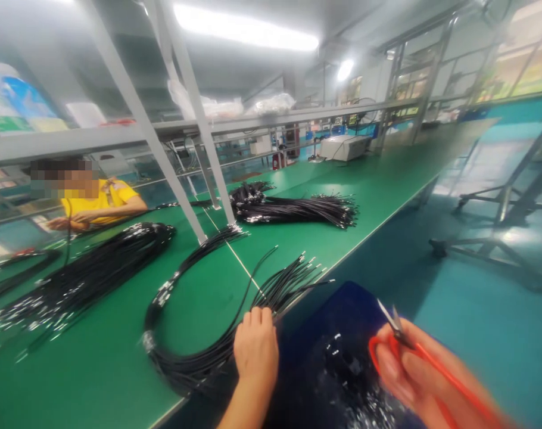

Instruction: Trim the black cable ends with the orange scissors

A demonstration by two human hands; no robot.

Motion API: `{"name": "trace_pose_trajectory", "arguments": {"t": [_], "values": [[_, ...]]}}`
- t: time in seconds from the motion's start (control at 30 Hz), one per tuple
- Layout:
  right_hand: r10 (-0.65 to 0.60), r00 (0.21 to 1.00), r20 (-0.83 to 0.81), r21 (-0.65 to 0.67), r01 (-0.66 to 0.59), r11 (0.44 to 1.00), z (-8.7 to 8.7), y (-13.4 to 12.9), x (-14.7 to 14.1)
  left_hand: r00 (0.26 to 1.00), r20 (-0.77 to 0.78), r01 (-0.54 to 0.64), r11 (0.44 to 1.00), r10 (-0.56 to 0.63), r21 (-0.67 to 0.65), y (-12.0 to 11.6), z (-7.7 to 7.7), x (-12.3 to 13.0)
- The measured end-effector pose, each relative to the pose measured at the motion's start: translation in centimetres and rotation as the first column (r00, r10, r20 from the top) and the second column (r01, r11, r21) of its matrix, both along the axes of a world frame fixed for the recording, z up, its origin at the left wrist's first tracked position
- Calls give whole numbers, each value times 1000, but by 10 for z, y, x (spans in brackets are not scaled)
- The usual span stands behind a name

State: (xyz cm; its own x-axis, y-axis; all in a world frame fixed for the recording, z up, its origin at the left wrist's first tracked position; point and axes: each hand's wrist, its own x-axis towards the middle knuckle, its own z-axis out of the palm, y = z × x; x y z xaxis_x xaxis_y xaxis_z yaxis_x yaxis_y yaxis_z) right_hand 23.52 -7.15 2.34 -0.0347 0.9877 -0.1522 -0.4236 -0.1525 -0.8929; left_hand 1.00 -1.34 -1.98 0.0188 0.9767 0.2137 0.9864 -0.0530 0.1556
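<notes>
My left hand (255, 345) is closed around a curved bundle of black cables (186, 363) at the front edge of the green table. Past my fist, the loose cable ends fan out to the right, with light-coloured tips. One cable stands a little apart from the rest. My right hand (416, 372) grips a pair of scissors (374, 351) with red handles, off to the right of the table edge. Their blades are slightly apart and point up and left, touching no cable. Below, a dark blue bin (349, 295) holds dark and shiny bits too blurred to name.
On the green table (110, 363) lie a large coiled cable bundle (110, 262) and another bundle (298, 210) farther back. Metal shelf posts (208, 119) rise from the table. A co-worker in yellow (114, 199) sits across it. A white box (342, 147) stands far back.
</notes>
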Motion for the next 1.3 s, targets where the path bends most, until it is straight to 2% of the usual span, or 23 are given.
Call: {"name": "trace_pose_trajectory", "arguments": {"t": [0.1, 0.2, 0.27, 0.33, 0.37, 0.43, 0.53, 0.63, 0.7, 0.77, 0.87, 1.0, 1.17, 1.3], "values": [[-31, 999, -8, 27, 31, 999, 10, 3, -8, 999, 31, 6, 1000, -6, 28, 9, 2, -12], [-107, 994, -24, -17, 106, 994, 6, 5, -11, 991, 136, 4, 1000, -6, 16, 13, 8, -17], [-176, 983, -57, -66, 172, 983, 0, 4, -14, 971, 235, 38, 999, -34, -15, 13, 18, -14], [-237, 969, -69, -90, 231, 969, -5, 3, -19, 923, 365, 144, 989, -123, -31, 9, 33, -4], [-258, 964, -62, -92, 252, 963, -6, 3, -22, 883, 434, 211, 977, -179, -26, 6, 41, 5], [-288, 956, -54, -82, 284, 955, -6, 3, -28, 705, 644, 380, 925, -298, 11, -4, 56, 24], [-311, 948, -62, -60, 307, 950, -5, 4, -34, 547, 701, 523, 841, -456, 139, -19, 69, 49], [-349, 936, -47, -39, 347, 937, -6, 6, -37, 436, 717, 553, 790, -544, 263, -26, 65, 58], [-405, 914, -33, -6, 405, 914, -5, 5, -39, 358, 804, 532, 811, -474, 242, -26, 57, 57], [-455, 889, -47, 38, 456, 889, -3, 1, -42, 262, 904, 538, 829, -337, 153, -25, 50, 54], [-429, 900, -77, 81, 434, 897, 3, -3, -45, 158, 973, 552, 832, -167, 53, -25, 43, 51], [-362, 928, -88, 77, 369, 926, 5, -5, -46, 127, 988, 495, 869, -90, 16, -29, 42, 53], [-335, 939, -76, 74, 341, 937, 5, -2, -46, 120, 992, 482, 876, -39, -24, -34, 41, 56], [-333, 933, -135, 21, 339, 941, 4, -2, -50, 13, 998, 523, 851, 53, -53, -35, 38, 57]]}}
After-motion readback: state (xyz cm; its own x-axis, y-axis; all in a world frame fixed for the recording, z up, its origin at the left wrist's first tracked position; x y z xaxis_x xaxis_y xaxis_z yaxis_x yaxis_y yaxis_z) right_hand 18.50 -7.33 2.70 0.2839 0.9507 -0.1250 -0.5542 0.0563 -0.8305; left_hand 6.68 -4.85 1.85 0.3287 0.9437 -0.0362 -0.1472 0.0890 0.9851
